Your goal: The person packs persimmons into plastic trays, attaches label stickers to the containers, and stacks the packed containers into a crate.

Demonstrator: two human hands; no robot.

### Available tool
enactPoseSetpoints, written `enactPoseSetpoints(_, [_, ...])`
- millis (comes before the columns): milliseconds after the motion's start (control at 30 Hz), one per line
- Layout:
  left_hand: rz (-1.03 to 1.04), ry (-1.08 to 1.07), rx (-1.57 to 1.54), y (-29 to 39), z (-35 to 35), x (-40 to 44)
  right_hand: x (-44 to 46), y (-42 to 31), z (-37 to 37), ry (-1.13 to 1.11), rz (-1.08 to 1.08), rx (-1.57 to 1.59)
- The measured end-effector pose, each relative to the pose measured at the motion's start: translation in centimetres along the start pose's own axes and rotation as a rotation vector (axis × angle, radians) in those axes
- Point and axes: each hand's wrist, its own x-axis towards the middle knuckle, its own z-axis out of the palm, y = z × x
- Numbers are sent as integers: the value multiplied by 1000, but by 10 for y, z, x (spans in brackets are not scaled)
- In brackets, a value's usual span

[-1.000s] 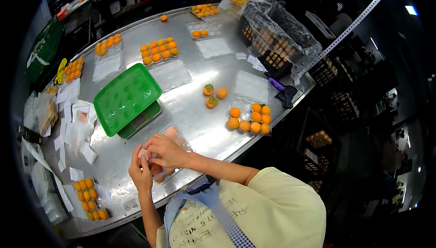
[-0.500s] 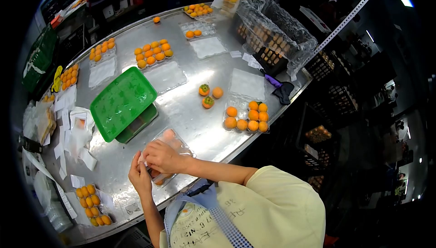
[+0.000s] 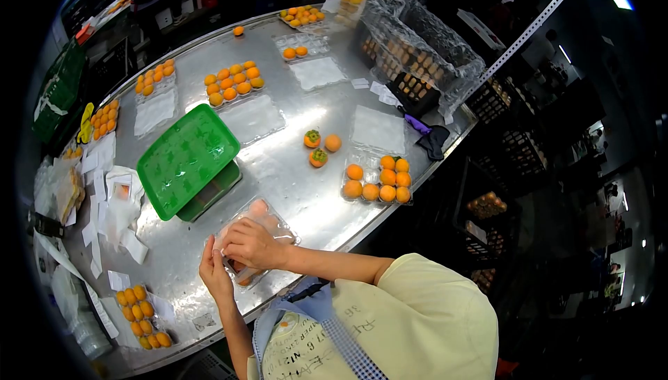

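A clear plastic clamshell box of orange fruit lies at the table's near edge, its lid down over the fruit. My left hand is at the box's left end, fingers raised and close together at its edge. Across the top of the box lies my right hand, its fingers bent and pressed at the same left edge. What the fingertips pinch is too small to make out. Just beyond the box stands a green container with a green lid lying askew on it.
Three loose persimmons lie mid-table. Open fruit trays stand at the right, back and left. Papers and plastic cover the left side. A plastic-lined crate and a purple-handled tool are at the right edge.
The view has shifted slightly, so the table's objects appear a little further left. My hands stay at the box's left end, with small finger movements and my right hand flatter over it.
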Motion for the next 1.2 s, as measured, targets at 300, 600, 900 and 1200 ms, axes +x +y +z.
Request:
enactPoseSetpoints(300, [-35, -18, -30, -36, -10, 13, -5, 0, 0, 44, -28, -48])
enactPoseSetpoints(600, [-154, -48, -191, -36, -8, 9, -10, 5, -1, -1, -95, -57])
enactPoseSetpoints(900, [-155, -53, -121, -34, -10, 7, -7, 4, -2, -6, -64, 9])
enactPoseSetpoints(1200, [-68, -86, 48, -33, -3, 6, -8, 13, 3, -59, -255, -114])
